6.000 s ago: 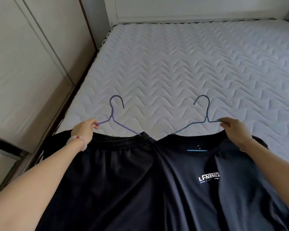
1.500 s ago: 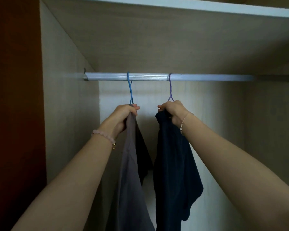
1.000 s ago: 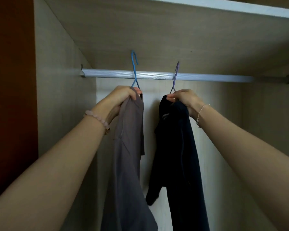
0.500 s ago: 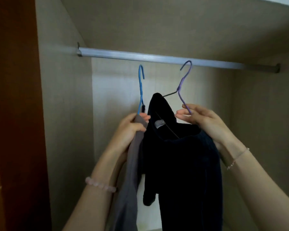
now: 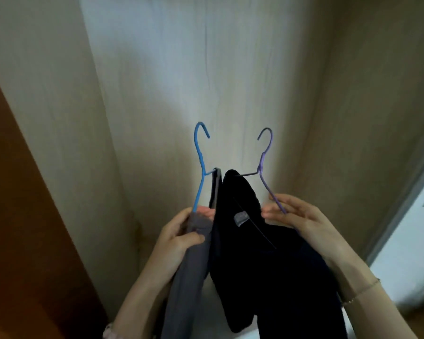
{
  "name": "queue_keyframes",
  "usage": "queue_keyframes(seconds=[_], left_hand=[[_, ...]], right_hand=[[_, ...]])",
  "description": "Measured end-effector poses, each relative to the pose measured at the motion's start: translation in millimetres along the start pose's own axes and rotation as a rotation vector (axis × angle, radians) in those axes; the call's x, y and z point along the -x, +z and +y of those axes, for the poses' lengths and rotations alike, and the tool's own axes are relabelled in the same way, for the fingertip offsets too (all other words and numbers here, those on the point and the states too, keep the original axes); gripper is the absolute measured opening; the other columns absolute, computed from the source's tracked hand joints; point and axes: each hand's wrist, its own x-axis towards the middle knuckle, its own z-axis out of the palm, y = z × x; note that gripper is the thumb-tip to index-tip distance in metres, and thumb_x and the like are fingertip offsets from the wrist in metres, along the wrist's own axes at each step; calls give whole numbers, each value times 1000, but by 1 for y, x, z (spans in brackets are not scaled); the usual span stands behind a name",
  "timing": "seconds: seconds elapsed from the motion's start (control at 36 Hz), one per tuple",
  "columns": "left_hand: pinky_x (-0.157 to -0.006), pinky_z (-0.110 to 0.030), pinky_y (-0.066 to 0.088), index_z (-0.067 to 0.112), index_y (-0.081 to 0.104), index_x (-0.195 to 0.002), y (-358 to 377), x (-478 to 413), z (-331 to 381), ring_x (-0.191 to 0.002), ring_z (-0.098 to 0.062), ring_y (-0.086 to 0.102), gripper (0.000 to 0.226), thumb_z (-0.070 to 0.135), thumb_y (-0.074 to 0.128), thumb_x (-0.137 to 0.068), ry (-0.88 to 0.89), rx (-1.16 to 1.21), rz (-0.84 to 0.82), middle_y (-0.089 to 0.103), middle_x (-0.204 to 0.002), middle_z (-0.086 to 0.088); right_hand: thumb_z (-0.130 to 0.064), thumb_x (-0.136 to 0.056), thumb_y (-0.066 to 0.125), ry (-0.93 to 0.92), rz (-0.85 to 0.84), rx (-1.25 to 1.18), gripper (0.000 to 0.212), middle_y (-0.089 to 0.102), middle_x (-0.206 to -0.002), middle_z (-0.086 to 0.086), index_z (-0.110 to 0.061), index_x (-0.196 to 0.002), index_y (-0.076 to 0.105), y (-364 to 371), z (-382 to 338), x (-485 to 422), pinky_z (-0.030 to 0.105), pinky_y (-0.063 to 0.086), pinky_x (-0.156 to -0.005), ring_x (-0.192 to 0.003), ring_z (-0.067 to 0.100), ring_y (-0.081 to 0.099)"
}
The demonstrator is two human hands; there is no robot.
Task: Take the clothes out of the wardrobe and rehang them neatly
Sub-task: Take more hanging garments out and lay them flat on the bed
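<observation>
Blue coated wire forms the blue hanger (image 5: 199, 165), which the left hand (image 5: 179, 238) holds up in front of the pale, wood-grained wardrobe back panel (image 5: 181, 69). The fingers of that hand are curled tight round the bunched top of the grey garment (image 5: 189, 270), just where the hanger's sloping arm runs into the cloth, and the thumb lies across the front of the fold. The grey garment hangs down from the grip along the forearm and leaves the picture at the bottom edge. Just beside it, touching it along the inner edge, hangs the dark garment (image 5: 267, 265), nearly black, draped over the purple hanger (image 5: 264, 165). A small pale label (image 5: 240, 218) shows inside its neck. The right hand (image 5: 301, 223) pinches the near sloping arm of the purple hanger between the thumb and the fairly straight fingers, and the dark cloth falls away below the palm. Both hooks stand upright and free in the air before the back panel, near one another. The blue one opens to the right and the purple one to the left, so their tips face each other. A thin chain bracelet (image 5: 362, 289) circles the right wrist, and a beaded bracelet (image 5: 110, 332) shows at the left wrist by the bottom edge. A brown door (image 5: 22, 241) fills the lower left, and a grey frame strip (image 5: 402, 204) runs down the right side
</observation>
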Motion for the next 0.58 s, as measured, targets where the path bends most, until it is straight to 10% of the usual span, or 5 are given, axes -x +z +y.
queue_keyframes(seconds=[0.08, 0.28, 0.42, 0.5, 0.58], left_hand=[[-84, -20, 49, 18, 71, -92, 1, 8, -11, -94, -10, 67, 45, -2, 54, -56, -65, 11, -23, 75, -95, 3], [-88, -13, 48, 19, 70, -92, -7, 14, -26, -99, -4, 66, 45, 0, 53, -55, -147, 34, -92, 75, -98, 8], [-101, -20, 41, 11, 67, -92, -14, 37, -36, -108, -10, 62, 37, 3, 52, -59, -188, 81, -148, 71, -106, 1], [-108, -31, 39, 9, 69, -92, -27, 56, -48, -120, -23, 57, 28, -11, 57, -76, -204, 101, -222, 68, -112, -8], [-87, -6, 48, 14, 67, -90, -40, 73, -49, -105, -10, 64, 42, -21, 45, -84, -196, 49, -339, 69, -101, 0]], right_hand=[[-54, -31, 87, 22, 60, -43, 91, 74, -97, 9, -12, -108, 62, 5, 8, 17, 22, 53, -86, -93, 18, 71], [-57, -32, 86, 21, 235, -11, 90, 75, -88, 5, -11, -106, 62, 32, 18, 53, 15, 53, -76, -84, 13, 71], [11, -85, 51, 50, 399, 92, 35, 75, -88, 4, -5, -115, 57, 66, 32, 94, 16, 53, -78, -84, 13, 71], [10, -83, 52, 43, 526, 85, 36, 75, -89, 4, -9, -113, 59, 99, 32, 125, 16, 53, -77, -84, 13, 71], [12, -84, 51, 49, 629, 110, 38, 74, -93, 6, -12, -112, 59, 137, 26, 159, 15, 52, -79, -88, 14, 71]])
